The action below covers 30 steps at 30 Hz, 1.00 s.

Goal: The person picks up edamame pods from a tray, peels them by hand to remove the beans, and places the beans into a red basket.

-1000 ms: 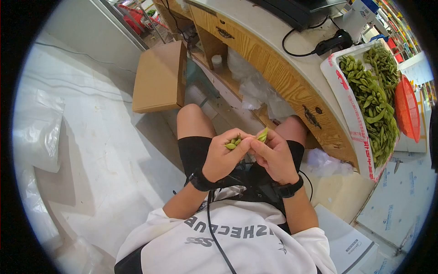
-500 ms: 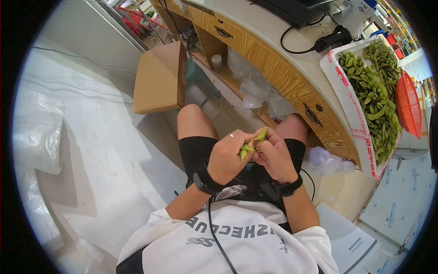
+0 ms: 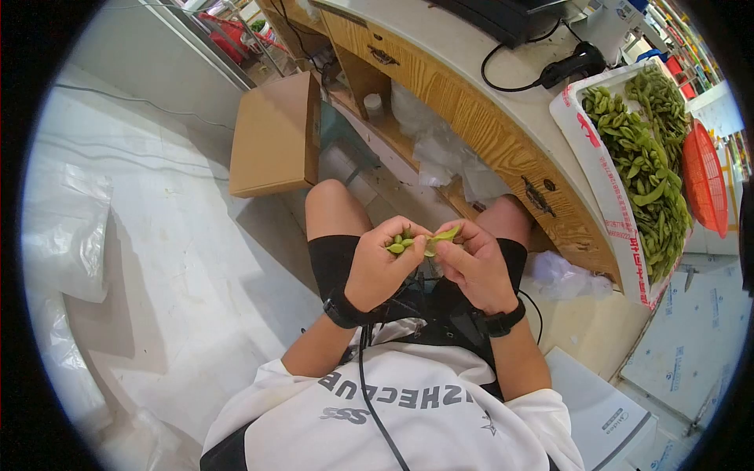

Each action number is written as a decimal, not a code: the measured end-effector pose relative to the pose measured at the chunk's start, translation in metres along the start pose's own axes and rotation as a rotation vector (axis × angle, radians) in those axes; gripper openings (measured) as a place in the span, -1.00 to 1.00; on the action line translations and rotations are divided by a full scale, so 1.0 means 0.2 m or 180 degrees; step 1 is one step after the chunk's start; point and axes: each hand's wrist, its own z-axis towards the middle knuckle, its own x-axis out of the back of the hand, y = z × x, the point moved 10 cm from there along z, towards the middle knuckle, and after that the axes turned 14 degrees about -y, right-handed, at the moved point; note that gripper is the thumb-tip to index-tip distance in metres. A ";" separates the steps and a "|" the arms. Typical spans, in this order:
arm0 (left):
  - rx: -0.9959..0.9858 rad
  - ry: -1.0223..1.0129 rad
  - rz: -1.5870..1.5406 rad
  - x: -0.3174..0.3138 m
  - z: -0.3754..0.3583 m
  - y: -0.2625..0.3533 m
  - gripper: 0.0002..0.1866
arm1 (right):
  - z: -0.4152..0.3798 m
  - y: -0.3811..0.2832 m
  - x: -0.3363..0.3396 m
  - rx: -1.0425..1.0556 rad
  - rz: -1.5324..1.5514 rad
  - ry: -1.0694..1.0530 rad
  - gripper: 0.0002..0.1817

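Above my lap, near the middle of the view, both hands meet at a green bean pod [image 3: 446, 235]. My right hand [image 3: 476, 265] pinches the pod between thumb and fingers. My left hand [image 3: 380, 269] is curled around several green beans [image 3: 400, 242] that show in its palm, and its thumb and fingertip touch the near end of the pod. A white foam box [image 3: 601, 169] with a heap of green pods [image 3: 640, 161] stands on the counter at the right.
The wooden counter [image 3: 463, 98] curves across the front. A red plastic basket [image 3: 704, 180] leans beside the foam box. A cardboard box [image 3: 275, 137] stands beyond my left knee. Plastic bags [image 3: 67, 228] lie at the far left, and a black cable runs over my shirt.
My left hand has turned and shifted slightly up and left, showing more of the beans in its palm. The pod between my hands now lies flatter.
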 end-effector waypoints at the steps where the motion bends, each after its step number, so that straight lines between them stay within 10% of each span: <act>1: 0.0042 -0.0020 -0.0097 0.00 0.00 -0.02 -0.90 | 0.00 0.00 0.00 -0.0003 -0.0010 0.0014 -0.87; 10: -0.0894 0.0223 0.1641 -0.06 -0.03 0.21 -0.85 | -0.02 -0.02 0.03 0.0063 -0.0289 0.0399 -0.74; 21: -0.0636 0.0312 0.1264 0.02 -0.04 0.22 -0.89 | -0.07 0.04 0.05 -0.0008 0.0588 0.0129 -0.83; 30: -0.0419 -0.0717 0.0101 -0.14 -0.04 0.14 -0.89 | -0.21 -0.24 -0.05 0.0367 -0.1179 -0.0123 -0.81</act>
